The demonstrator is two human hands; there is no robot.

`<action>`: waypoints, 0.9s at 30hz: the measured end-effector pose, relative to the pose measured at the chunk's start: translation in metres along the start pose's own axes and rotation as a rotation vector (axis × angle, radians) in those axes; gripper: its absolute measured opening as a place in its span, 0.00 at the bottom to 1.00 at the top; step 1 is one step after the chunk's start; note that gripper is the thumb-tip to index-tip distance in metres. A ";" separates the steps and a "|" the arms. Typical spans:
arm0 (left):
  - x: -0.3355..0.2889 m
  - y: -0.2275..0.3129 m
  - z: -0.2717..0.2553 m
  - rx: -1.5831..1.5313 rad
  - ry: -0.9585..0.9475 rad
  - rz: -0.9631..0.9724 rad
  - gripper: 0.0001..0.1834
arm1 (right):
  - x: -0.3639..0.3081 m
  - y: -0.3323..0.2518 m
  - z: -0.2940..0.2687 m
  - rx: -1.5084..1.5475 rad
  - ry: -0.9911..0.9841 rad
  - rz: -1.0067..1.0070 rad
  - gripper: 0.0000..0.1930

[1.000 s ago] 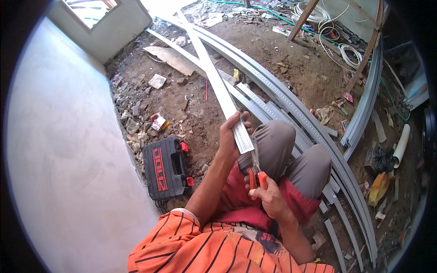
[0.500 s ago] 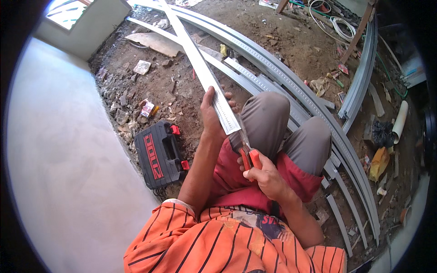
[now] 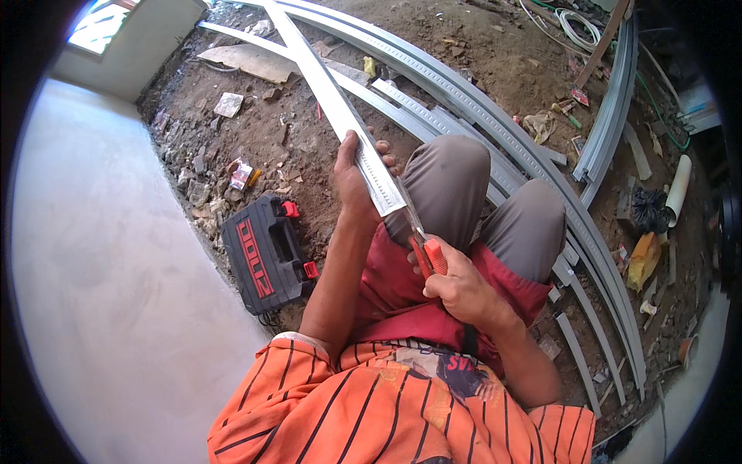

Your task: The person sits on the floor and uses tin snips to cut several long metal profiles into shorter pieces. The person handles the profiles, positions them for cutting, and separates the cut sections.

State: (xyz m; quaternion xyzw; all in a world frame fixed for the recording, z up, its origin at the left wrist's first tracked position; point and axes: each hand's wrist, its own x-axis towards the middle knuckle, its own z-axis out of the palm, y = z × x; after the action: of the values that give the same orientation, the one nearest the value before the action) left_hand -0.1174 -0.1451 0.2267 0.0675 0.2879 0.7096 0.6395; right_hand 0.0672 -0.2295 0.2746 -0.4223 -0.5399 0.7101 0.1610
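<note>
A long, bright metal channel slants from the far left toward my lap. My left hand is wrapped round it close to its near end, thumb on top and fingers at the far side. In my right hand are tin snips with red-orange handles, the fingers closed on the grips. The snips' blades lie along the right edge of the channel's near end. How deep the blades reach into the metal I cannot make out. My bent knees are just beyond and to the right of the snips.
A black tool case with red latches lies left of my left forearm, near a pale wall. Several long metal channels run along the dirt floor beyond and right of my knees. Rubble, a yellow bag and a white pipe lie about.
The view has shifted slightly, so most things sit a little higher or further left. My right hand's grip on the snips looks slightly more closed. Both hands keep their holds.
</note>
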 end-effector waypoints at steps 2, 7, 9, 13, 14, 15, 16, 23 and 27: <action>0.001 -0.001 -0.003 0.019 -0.006 -0.001 0.21 | 0.000 0.002 -0.002 -0.076 0.035 -0.053 0.25; 0.001 -0.006 -0.005 0.035 0.023 0.009 0.21 | 0.000 0.002 -0.006 -0.078 0.028 -0.008 0.27; 0.002 -0.006 -0.005 0.060 0.035 0.030 0.20 | 0.000 -0.003 -0.007 -0.079 0.012 0.022 0.27; 0.002 -0.010 -0.004 0.030 0.035 0.011 0.21 | -0.003 -0.014 -0.005 0.181 -0.051 0.136 0.26; 0.003 -0.011 -0.003 0.023 0.032 0.017 0.21 | -0.002 -0.011 -0.004 0.193 -0.046 0.123 0.26; 0.002 -0.011 -0.002 0.017 0.031 0.022 0.21 | -0.002 -0.008 -0.003 0.207 -0.041 0.111 0.26; 0.003 -0.012 -0.002 0.016 0.026 0.024 0.21 | -0.002 -0.005 -0.003 0.244 -0.043 0.117 0.26; 0.004 -0.019 -0.007 -0.058 -0.021 0.007 0.22 | -0.006 -0.003 0.004 0.514 -0.073 0.204 0.25; 0.004 -0.020 -0.007 -0.045 -0.025 0.006 0.22 | -0.005 0.000 0.001 0.446 -0.075 0.240 0.24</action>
State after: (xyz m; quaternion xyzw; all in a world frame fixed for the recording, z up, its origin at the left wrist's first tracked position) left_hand -0.1039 -0.1433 0.2096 0.0627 0.2637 0.7169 0.6423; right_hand 0.0690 -0.2335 0.2768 -0.4108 -0.3216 0.8408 0.1446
